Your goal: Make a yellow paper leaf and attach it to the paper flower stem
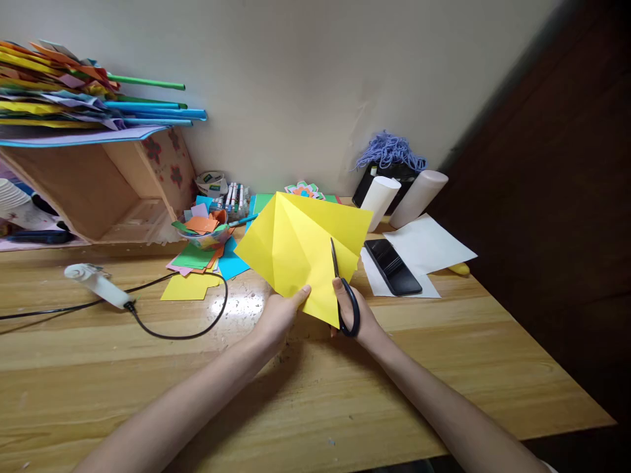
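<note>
A large creased sheet of yellow paper (pixel 300 249) is held up above the middle of the wooden table. My left hand (pixel 280 315) grips its lower edge, thumb on the front face and the other fingers hidden behind. My right hand (pixel 362 315) is closed round the handles of black scissors (pixel 351 314). One scissor blade shows in front of the paper, pointing up, near the sheet's right part; the other blade is hidden behind it.
A glue gun (pixel 98 284) with a looping black cable lies at left. Behind it stand a bowl of paper scraps (pixel 204 230) and a cardboard box (pixel 167 171). A black phone (pixel 393 266) lies on white paper (pixel 428 243) at right, near white rolls (pixel 382 200).
</note>
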Demonstrator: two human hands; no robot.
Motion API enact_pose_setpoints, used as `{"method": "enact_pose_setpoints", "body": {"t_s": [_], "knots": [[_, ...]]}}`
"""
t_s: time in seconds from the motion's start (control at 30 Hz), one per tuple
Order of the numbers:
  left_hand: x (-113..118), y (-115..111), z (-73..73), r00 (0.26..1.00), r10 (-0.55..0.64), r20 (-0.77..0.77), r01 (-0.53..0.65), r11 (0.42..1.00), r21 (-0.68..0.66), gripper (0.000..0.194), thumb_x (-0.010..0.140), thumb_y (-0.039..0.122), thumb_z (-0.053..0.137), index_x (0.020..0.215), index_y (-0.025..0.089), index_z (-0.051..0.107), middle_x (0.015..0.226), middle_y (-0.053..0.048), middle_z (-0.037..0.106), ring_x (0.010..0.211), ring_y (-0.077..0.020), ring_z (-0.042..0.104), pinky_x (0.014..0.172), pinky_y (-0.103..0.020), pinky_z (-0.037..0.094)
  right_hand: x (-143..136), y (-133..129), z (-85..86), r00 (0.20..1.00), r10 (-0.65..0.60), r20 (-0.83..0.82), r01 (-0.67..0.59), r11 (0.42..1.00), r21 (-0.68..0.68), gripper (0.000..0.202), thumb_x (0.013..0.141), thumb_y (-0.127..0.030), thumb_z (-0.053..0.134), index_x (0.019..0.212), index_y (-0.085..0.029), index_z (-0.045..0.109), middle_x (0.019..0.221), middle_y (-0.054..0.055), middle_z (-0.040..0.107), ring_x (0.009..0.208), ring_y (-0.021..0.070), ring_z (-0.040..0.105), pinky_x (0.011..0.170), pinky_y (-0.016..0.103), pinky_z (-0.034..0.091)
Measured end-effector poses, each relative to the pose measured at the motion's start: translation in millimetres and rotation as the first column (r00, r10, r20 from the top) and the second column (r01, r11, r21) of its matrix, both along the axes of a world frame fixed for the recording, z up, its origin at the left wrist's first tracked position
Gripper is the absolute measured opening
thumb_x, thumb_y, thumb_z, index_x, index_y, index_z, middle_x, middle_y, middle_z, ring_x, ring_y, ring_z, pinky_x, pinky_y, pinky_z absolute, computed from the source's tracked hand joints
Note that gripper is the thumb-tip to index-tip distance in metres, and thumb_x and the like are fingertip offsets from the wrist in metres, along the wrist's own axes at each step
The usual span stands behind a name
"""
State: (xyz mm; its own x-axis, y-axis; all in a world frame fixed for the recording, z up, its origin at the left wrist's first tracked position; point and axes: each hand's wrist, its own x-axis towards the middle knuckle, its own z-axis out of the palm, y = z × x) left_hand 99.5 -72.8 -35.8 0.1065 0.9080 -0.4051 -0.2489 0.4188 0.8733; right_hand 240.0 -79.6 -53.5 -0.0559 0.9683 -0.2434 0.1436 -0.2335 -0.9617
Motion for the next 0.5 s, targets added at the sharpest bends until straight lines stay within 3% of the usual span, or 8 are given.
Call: {"method": "enact_pose_setpoints", "body": {"t_s": [0.3,0.5], "knots": [[1.8,-2.3,-1.2,0.999,0.009,0.040,-0.011,0.999,0.031,0.051,0.071,0.023,0.065,0.119,0.016,0.049,0.126,-0.012,0.053,0.112,-0.0241,0.053,0.097,-0.037,0.042,7.7,7.6,-3.1,1.000,0.018,0.011,-0.018,0.997,0.072,0.067,0.071,-0.077,0.026,0.081,-0.017,0.055,0.047,0.003,0.058,0.049,0.0212,0.059,0.047,0.030,0.046],[1.6,-2.7,1.4,0.997,0.026,0.077,-0.028,0.999,0.028,0.053,0.069,0.023,0.068,0.119,0.017,0.050,0.126,-0.011,0.053,0.112,-0.0249,0.053,0.095,-0.036,0.044,4.8,5.5,4.1,1.000,0.003,-0.001,-0.003,0.999,0.043,0.065,0.068,-0.079,0.030,0.071,-0.018,0.052,0.041,0.000,0.051,0.042,0.0185,0.055,0.041,0.028,0.043]]}}
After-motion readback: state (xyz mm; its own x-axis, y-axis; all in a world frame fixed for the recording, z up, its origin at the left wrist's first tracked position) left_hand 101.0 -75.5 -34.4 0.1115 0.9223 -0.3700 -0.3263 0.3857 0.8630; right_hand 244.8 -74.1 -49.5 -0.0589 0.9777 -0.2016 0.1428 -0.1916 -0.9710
